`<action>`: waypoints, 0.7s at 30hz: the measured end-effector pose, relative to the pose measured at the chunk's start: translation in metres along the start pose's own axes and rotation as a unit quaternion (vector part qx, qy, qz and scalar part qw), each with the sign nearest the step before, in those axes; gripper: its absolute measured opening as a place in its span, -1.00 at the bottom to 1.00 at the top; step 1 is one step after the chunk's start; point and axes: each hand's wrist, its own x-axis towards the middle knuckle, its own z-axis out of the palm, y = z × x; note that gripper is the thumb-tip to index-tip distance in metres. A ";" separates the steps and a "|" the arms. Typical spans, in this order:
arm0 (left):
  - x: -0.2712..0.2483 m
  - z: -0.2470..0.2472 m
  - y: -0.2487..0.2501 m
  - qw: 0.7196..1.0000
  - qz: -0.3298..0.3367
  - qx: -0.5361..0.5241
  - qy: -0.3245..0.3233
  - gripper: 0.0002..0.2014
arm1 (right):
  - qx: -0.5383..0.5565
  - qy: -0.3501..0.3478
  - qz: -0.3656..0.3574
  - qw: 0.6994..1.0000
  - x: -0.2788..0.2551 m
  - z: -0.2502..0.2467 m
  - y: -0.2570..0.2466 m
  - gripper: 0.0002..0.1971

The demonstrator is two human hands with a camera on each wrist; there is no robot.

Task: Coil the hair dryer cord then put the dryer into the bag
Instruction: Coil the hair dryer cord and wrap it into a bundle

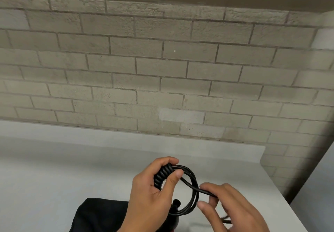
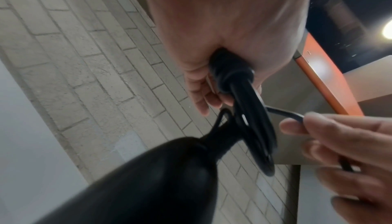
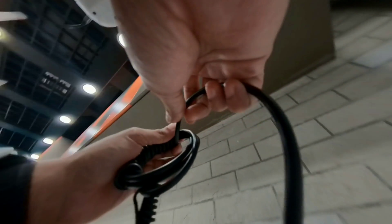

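Observation:
My left hand grips the wound loops of the black hair dryer cord above the table, thumb pressed over the bundled turns. My right hand pinches a free length of the cord just to the right of the loop. The black dryer hangs below my left hand, its handle end and ribbed cord sleeve pointing up to the coil. In the right wrist view the loose cord arcs away past my right fingers. A black bag lies on the table under my left wrist, partly hidden.
A pale grey tabletop runs to a grey brick wall behind. The table's right edge falls away close to my right hand. An orange-trimmed panel and ceiling lights show in the wrist views.

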 end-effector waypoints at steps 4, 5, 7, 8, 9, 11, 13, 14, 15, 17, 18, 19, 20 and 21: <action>0.000 -0.003 -0.003 1.000 0.022 0.020 -0.008 -0.82 | -0.011 0.058 -0.070 0.996 0.014 -0.003 -0.007 -0.87; 0.000 -0.003 -0.004 0.999 0.026 0.021 -0.010 -0.79 | -0.004 0.062 -0.073 0.995 0.019 -0.007 -0.008 -0.88; 0.000 -0.004 -0.005 0.999 0.037 0.018 -0.023 -0.76 | 0.009 0.058 -0.082 0.995 0.029 -0.015 -0.011 -0.90; 0.000 -0.005 -0.004 0.998 0.045 0.015 -0.032 -0.75 | 0.018 0.054 -0.087 0.995 0.034 -0.018 -0.012 -0.90; 0.000 -0.006 -0.004 0.998 0.054 0.014 -0.041 -0.73 | 0.030 0.046 -0.093 0.994 0.038 -0.020 -0.013 -0.89; 0.001 -0.007 -0.001 0.995 0.072 0.024 -0.059 -0.66 | 0.056 0.029 -0.103 0.993 0.046 -0.022 -0.015 -0.88; 0.002 -0.008 0.001 0.993 0.087 0.037 -0.075 -0.59 | 0.096 0.013 -0.105 0.990 0.052 -0.020 -0.018 -0.89; 0.003 -0.008 0.003 0.991 0.095 0.042 -0.081 -0.57 | 0.122 0.007 -0.104 0.987 0.054 -0.019 -0.020 -0.90; 0.004 -0.008 0.004 0.990 0.105 0.047 -0.084 -0.57 | 0.145 0.000 -0.101 0.984 0.055 -0.017 -0.021 -0.90; 0.004 -0.007 0.005 0.987 0.123 0.051 -0.085 -0.61 | 0.185 -0.012 -0.088 0.979 0.058 -0.013 -0.023 -0.90; 0.003 -0.007 0.005 0.987 0.128 0.050 -0.084 -0.64 | 0.202 -0.015 -0.080 0.976 0.059 -0.011 -0.024 -0.89; 0.002 -0.007 0.004 0.987 0.130 0.050 -0.082 -0.65 | 0.218 -0.016 -0.073 0.973 0.059 -0.010 -0.025 -0.89; 0.000 -0.007 0.005 0.987 0.132 0.051 -0.080 -0.65 | 0.230 -0.015 -0.066 0.971 0.060 -0.008 -0.026 -0.89; -0.001 -0.007 0.005 0.987 0.128 0.052 -0.078 -0.62 | 0.243 -0.015 -0.056 0.968 0.060 -0.006 -0.027 -0.89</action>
